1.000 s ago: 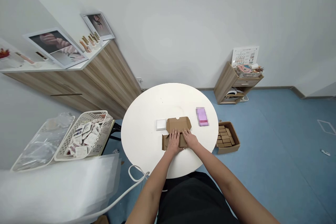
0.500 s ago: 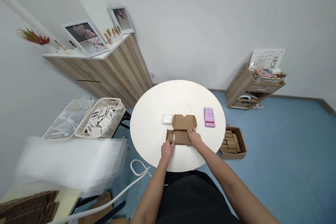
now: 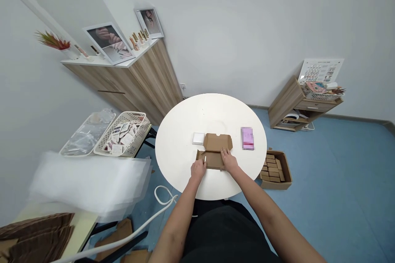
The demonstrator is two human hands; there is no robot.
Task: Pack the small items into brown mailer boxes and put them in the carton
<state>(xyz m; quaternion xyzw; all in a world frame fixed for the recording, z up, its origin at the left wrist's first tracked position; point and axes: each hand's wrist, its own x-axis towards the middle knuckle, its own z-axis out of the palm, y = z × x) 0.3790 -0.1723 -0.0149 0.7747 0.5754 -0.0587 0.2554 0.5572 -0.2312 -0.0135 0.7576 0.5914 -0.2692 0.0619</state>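
Note:
A brown cardboard box [image 3: 215, 150] lies opened flat on the round white table [image 3: 185, 131], its lid flap pointing away from me. My left hand [image 3: 198, 169] is at the box's near left corner, fingers curled on the left side flap. My right hand [image 3: 229, 162] rests on the box's near right edge, fingers pressed against the cardboard. A small white square pad [image 3: 198, 138] lies just left of the lid. A pink packet [image 3: 247, 138] lies to the right of the box.
On the floor at the right stands an open carton of small brown boxes [image 3: 273, 168]. To the left are a white basket of packets [image 3: 121, 139], a clear tray [image 3: 86, 133], clear plastic sheets [image 3: 86, 183] and flat cardboard [image 3: 33, 234]. A white cable [image 3: 160, 205] runs below the table.
My left hand has slid from the middle of the box to its left flap, and the box's base now lies uncovered. The view has swung slightly left.

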